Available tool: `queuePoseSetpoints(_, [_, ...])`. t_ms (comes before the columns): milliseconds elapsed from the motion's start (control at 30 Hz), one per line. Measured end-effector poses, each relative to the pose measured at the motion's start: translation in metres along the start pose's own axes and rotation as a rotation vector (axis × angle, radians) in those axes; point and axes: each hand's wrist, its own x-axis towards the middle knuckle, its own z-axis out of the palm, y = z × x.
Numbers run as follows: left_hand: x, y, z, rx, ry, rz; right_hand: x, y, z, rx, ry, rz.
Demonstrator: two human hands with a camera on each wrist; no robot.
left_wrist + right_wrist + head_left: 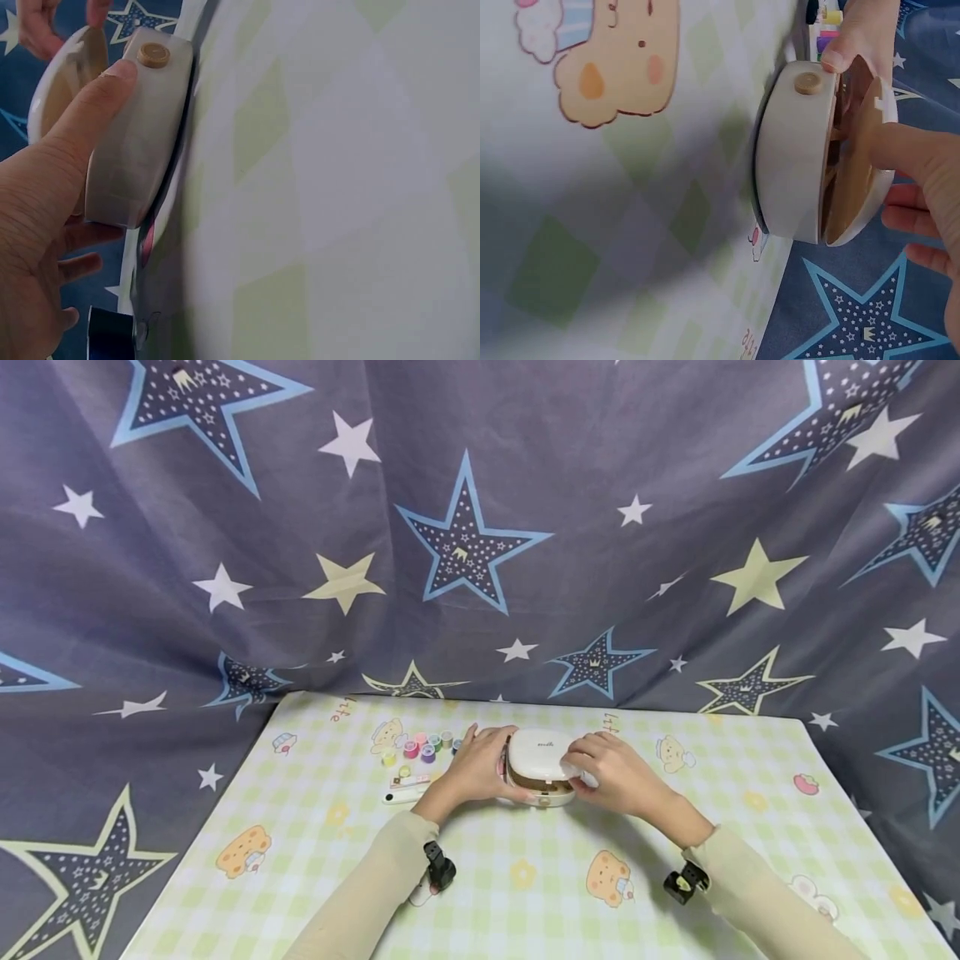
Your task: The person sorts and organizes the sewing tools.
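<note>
A small white box (552,799) with rounded corners sits on the table, its hinged lid (537,747) partly raised. Tan lining and a divider show through the gap in the right wrist view. My left hand (480,766) grips the base from the left, with the thumb at the front rim beside a round tan button (154,55). On the other side, my right hand (613,774) pinches the lid's edge, thumb (900,148) on the inner face and fingers on the outside. Most of the box's contents are hidden under the lid.
Several small coloured spools (411,749) stand left of the box, partly behind my left hand. Nearer lies a flat white strip (405,795) with a black dot at one end. A checked cloth (480,902) covers the table, and a star-patterned curtain (585,602) hangs behind it.
</note>
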Motion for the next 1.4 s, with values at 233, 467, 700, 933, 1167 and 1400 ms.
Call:
queuePoseSetpoints(233, [0.002,-0.001,0.0,0.019,0.0,-0.008,0.006,0.011,-0.005,0.045,0.137,0.105])
queuePoseSetpoints(467, [-0.002,0.002,-0.001,-0.001,-0.035,-0.041,0.011,0.025,-0.002,0.184,0.233,0.277])
queuePoseSetpoints(700, [-0.007,0.003,-0.001,-0.037,-0.056,-0.062,0.02,0.037,0.004,0.373,0.263,0.522])
queuePoseSetpoints(933, [-0.008,0.004,-0.002,-0.042,-0.048,-0.07,0.029,0.048,0.007,0.493,0.245,0.733])
queuePoseSetpoints(1167, [-0.011,0.007,0.002,0.075,0.021,0.021,0.023,0.056,0.008,0.641,0.192,0.803])
queuePoseSetpoints(1400, [-0.008,0.004,0.0,0.151,0.091,0.077,0.02,0.062,0.008,0.711,0.136,0.844])
